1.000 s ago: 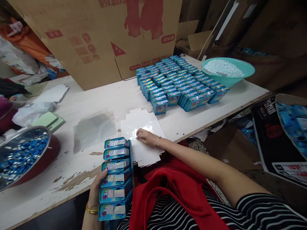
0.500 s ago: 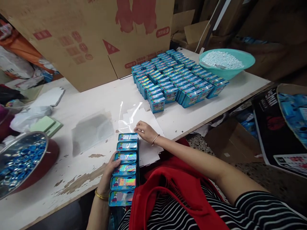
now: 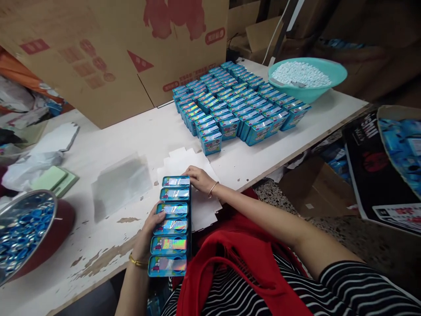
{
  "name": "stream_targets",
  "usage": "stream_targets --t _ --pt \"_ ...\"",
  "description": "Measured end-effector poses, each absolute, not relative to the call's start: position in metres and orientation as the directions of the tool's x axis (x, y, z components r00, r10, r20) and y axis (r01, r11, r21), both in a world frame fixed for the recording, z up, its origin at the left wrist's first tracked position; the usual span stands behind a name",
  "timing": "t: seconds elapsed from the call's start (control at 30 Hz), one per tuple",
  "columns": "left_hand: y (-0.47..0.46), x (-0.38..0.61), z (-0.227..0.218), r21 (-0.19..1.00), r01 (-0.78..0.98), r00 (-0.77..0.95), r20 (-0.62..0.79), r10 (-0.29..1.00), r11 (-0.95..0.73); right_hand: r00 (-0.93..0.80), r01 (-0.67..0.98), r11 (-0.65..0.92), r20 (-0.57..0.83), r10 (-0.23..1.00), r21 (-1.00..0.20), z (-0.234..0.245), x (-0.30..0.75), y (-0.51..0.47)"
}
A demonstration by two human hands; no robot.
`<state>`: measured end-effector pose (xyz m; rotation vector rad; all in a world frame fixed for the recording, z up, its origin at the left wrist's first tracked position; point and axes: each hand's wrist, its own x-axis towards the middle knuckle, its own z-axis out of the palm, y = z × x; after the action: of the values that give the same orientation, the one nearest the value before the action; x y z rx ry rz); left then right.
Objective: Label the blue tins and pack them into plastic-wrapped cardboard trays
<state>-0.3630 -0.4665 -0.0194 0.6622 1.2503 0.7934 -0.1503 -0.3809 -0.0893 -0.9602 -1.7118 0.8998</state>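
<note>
A row of several small blue tins with shiny stickers on their lids runs toward my body. Around its left side, my left hand grips the row, its thumb lying on a lid in the middle. My right hand is at the far end of the row, its curled fingers against the farthest tin, fingertips partly hidden behind it. White card sheets lie beneath and beyond the right hand.
Many blue tins stand in rows farther back, before a large cardboard box. A turquoise basin holds white pieces. Clear plastic sheets, a green scale and a metal bowl of blue pieces are at left.
The clear film that glinted beyond the row no longer shows there. My right fingers have closed in against the farthest tin. The view has shifted slightly.
</note>
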Motion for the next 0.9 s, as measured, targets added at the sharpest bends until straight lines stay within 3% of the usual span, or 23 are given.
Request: stream_targets --t 0.4,0.5,0.57,0.63,0.73,0.83,0.9 --pt "-0.451 -0.335 -0.001 0.849 -0.069 0.267 -0.491 0.829 0.524 -0.173 0.25 0.451 0.418 0.892 -0.857 -0.091 -0.132 -0.373" --pt "-0.443 -0.344 -0.006 0.889 0.123 0.221 -0.457 0.861 0.44 -0.214 0.305 0.46 0.41 0.887 -0.834 -0.093 -0.13 -0.371" --pt "-0.434 -0.358 -0.012 0.895 0.357 0.119 -0.328 0.937 0.268 -0.249 0.371 0.478 0.411 0.877 -0.796 -0.094 -0.131 -0.373" --pt "-0.422 -0.371 -0.017 0.811 0.584 0.084 -0.102 0.991 0.034 -0.271 0.475 0.491 0.41 0.871 -0.73 -0.094 -0.134 -0.379" --pt "-0.4 -0.376 -0.022 0.527 0.806 0.199 0.186 0.962 -0.269 -0.227 0.647 0.443 0.399 0.889 -0.62 -0.09 -0.136 -0.39" --pt "-0.377 -0.362 -0.026 0.208 0.891 0.357 0.23 0.905 -0.404 -0.175 0.771 0.369 0.385 0.906 -0.518 -0.084 -0.136 -0.398" --pt "-0.364 -0.352 -0.028 0.091 0.889 0.427 0.187 0.885 -0.449 -0.186 0.828 0.346 0.365 0.912 -0.442 -0.08 -0.136 -0.399"
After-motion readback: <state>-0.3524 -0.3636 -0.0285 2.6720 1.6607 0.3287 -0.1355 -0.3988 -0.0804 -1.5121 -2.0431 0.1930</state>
